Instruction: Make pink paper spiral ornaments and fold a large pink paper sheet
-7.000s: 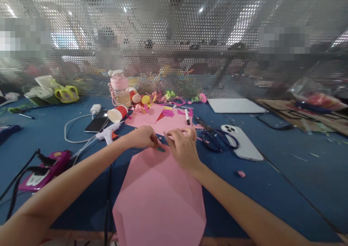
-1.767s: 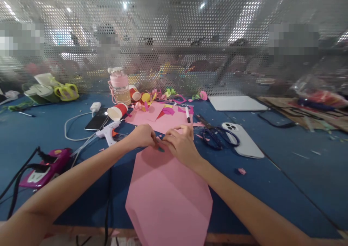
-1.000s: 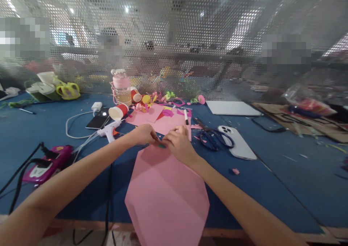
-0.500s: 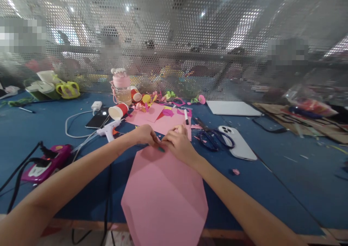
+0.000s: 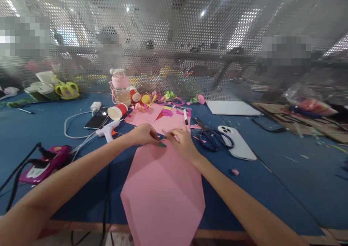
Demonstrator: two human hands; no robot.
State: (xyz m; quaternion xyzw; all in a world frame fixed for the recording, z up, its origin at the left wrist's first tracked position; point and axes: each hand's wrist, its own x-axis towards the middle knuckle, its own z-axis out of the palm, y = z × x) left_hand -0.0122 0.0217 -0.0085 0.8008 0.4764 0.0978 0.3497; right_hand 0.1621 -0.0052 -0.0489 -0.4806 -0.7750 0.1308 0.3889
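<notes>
A large sheet of pink paper [image 5: 164, 188] with angled corners lies in front of me, its lower end reaching past the table's front edge. At its far edge my left hand [image 5: 145, 134] is closed on the paper, the thumb with a dark green nail lying on top. My right hand [image 5: 181, 141] rests on the same far edge, right beside the left, its fingers bent and closed round the paper's rim. Fingertips of both hands are partly hidden. Beyond them are more pink paper pieces [image 5: 171, 121] with a marker [image 5: 185, 116] on top.
To the left are a glue gun [image 5: 106, 130], a black phone [image 5: 96, 118], a paper cup [image 5: 117, 112], a pink bottle [image 5: 121, 86] and a magenta power strip [image 5: 46, 164] with cords. Scissors [image 5: 212, 139] touch a white phone [image 5: 239, 144] on the right. A perforated metal screen [image 5: 174, 28] stands behind.
My right hand's fingers have shifted slightly right and loosened a little from the left hand's. More of the left thumb shows on the paper. The sheet has moved slightly left.
</notes>
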